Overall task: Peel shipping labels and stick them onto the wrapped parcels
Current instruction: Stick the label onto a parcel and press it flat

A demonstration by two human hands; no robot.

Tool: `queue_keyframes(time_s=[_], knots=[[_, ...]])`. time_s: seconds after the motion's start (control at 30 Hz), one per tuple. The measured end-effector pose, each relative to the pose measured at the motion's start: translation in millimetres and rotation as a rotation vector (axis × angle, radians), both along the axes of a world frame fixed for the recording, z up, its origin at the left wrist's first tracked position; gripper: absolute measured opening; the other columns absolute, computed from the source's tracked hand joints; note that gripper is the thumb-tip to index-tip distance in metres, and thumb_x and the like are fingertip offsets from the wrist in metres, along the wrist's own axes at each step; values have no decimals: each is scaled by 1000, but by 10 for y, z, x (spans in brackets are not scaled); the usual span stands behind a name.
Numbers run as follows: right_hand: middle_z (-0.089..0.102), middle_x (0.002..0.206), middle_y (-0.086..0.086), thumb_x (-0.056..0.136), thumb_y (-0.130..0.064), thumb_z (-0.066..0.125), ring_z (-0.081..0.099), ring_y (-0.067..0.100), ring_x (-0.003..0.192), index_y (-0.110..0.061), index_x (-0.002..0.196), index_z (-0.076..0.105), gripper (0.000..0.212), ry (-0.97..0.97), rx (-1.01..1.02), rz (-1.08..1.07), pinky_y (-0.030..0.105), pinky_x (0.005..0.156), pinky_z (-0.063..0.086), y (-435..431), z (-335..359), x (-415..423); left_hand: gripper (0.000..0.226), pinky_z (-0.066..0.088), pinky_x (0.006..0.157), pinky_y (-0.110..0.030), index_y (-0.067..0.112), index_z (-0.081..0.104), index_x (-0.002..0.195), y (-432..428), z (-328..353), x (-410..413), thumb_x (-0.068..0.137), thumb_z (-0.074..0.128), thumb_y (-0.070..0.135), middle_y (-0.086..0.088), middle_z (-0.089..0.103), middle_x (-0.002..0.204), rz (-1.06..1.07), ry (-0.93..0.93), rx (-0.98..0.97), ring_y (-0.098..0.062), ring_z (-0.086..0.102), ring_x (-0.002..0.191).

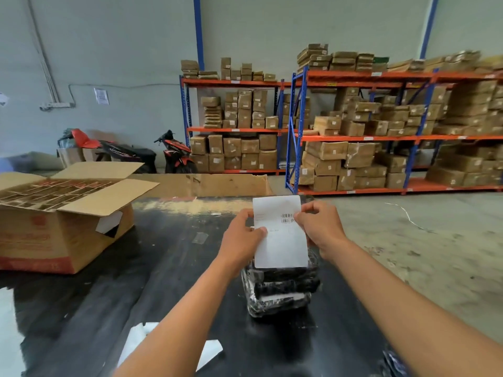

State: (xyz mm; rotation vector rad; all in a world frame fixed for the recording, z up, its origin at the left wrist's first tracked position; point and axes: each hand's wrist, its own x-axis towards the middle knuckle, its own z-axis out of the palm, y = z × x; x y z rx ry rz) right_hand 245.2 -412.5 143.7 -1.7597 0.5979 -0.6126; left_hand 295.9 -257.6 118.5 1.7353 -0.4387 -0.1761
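Note:
A white shipping label (280, 240) with a small barcode is held upright above the black table (109, 295). My left hand (241, 236) pinches its left edge with thumb on the front. My right hand (319, 227) pinches its right edge near the barcode. Directly below the label stands a stack of parcels (281, 291) wrapped in black plastic film, with white showing between the layers.
An open cardboard box (62, 213) with dividers sits at the table's left. White paper pieces (209, 352) lie near the front edge, and another wrapped item (394, 363) is at the bottom right. Shelves of brown parcels (367, 126) and a motorbike (174, 153) stand behind.

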Motion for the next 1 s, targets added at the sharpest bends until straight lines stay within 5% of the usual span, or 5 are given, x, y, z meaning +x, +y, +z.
queue_keyframes(time_s=[0.07,0.23,0.47,0.7,1.0], knots=[[71,93,2,88,-13,65,69,25,81,-18,87,65,5,27,-50,-33,41,66,60,-29,-76,135,28,60,74,-45,31,54,117,-62,-66,121,94,57,16,-1,74,93,38,-42,41,-20,72,83],[66,96,1,93,-16,62,53,13,70,-14,92,63,2,66,-143,-52,27,54,39,-140,-240,377,23,52,58,-26,24,58,114,-174,-186,308,94,58,14,3,71,85,113,-74,96,-11,69,76],[61,95,-2,95,-17,61,51,8,73,-17,95,64,3,162,-207,-24,25,54,37,-340,-351,613,18,42,49,-18,23,54,108,-341,-238,417,92,60,16,3,59,104,218,-38,170,-4,60,71],[68,101,22,91,-9,60,50,17,74,4,99,67,16,237,-213,-10,27,60,37,-388,-435,666,18,37,47,-22,24,58,103,-412,-232,386,87,64,19,1,63,106,311,37,268,-9,61,67],[44,65,5,86,-6,60,40,20,60,-18,60,40,36,307,-189,7,28,56,35,-376,-507,721,23,44,47,-18,23,63,105,-434,-226,364,85,64,12,6,66,91,373,38,221,-4,60,67]])
